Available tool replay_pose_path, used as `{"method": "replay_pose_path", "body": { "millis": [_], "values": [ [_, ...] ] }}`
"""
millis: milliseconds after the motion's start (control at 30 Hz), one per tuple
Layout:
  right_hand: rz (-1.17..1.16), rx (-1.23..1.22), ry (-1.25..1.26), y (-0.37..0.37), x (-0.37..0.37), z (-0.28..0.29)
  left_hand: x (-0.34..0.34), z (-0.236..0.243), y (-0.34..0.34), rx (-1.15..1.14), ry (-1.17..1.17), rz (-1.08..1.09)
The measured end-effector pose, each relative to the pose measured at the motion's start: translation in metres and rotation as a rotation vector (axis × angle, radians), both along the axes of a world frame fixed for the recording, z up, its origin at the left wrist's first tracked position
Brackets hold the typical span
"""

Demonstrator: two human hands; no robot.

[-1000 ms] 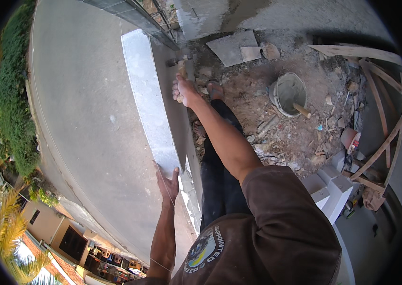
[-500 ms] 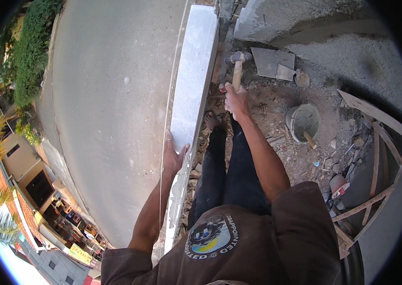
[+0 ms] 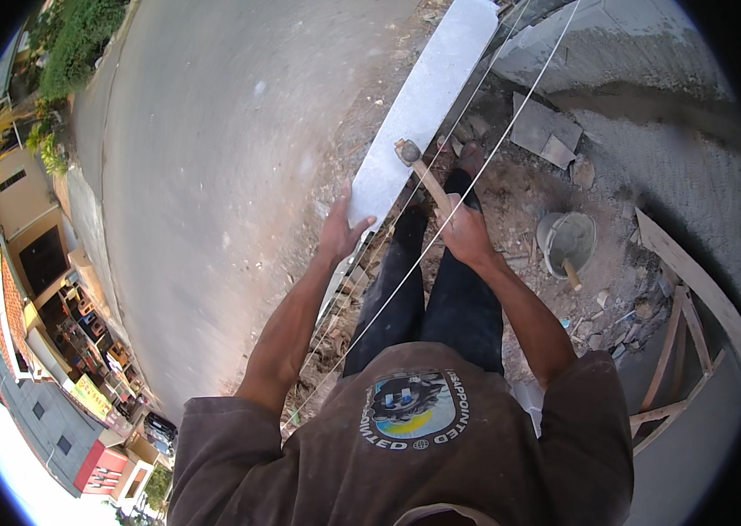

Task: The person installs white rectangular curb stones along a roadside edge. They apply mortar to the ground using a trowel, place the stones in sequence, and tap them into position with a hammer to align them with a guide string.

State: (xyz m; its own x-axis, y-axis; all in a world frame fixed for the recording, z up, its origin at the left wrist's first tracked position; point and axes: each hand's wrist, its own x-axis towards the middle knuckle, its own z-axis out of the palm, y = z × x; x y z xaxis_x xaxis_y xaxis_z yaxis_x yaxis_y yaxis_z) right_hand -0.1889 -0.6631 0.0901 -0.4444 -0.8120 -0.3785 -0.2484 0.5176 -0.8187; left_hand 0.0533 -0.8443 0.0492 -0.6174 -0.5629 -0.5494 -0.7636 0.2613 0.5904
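My left hand (image 3: 341, 230) is spread at the near end of the long, pale grey, rectangular block (image 3: 427, 83), thumb at the right corner and fingers along the left side; I judge this grip steadies it. The block slants away ahead of me, between the road and my legs. My right hand (image 3: 465, 232) is closed around the wooden handle of a grey-headed hammer (image 3: 432, 182), presumably held low to leave the head free. The head appears over the block's right edge; contact cannot be confirmed. A thin white string (image 3: 423, 254) crosses the view, possibly as an alignment guide. The block's far end is clipped by the frame, its underside concealed. In the pale round bucket (image 3: 547, 254), a wooden handle protrudes; its tool end is hidden.
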Motion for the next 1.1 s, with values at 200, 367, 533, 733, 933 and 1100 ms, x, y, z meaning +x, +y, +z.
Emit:
{"method": "replay_pose_path", "body": {
  "millis": [200, 367, 533, 733, 933, 1100],
  "values": [
    [0.064, -0.149, 0.039, -0.02, 0.013, 0.012, 0.005, -0.001, -0.002, -0.039, 0.073, 0.008],
    [0.163, 0.007, 0.049, -0.026, 0.009, -0.011, 0.002, 0.004, -0.005, 0.06, 0.02, 0.028],
    [0.2, 0.106, 0.086, -0.026, 0.008, -0.023, 0.001, 0.007, -0.007, 0.068, -0.021, 0.01],
    [0.183, 0.072, 0.105, -0.024, 0.018, -0.026, 0.014, -0.009, -0.021, 0.173, 0.065, 0.102],
    [0.172, 0.063, 0.114, -0.027, 0.021, -0.023, 0.012, -0.038, -0.043, 0.272, 0.163, 0.218],
    [0.155, 0.057, 0.13, -0.024, 0.017, -0.023, -0.01, -0.039, -0.051, 0.398, 0.223, 0.157]
  ]
}}
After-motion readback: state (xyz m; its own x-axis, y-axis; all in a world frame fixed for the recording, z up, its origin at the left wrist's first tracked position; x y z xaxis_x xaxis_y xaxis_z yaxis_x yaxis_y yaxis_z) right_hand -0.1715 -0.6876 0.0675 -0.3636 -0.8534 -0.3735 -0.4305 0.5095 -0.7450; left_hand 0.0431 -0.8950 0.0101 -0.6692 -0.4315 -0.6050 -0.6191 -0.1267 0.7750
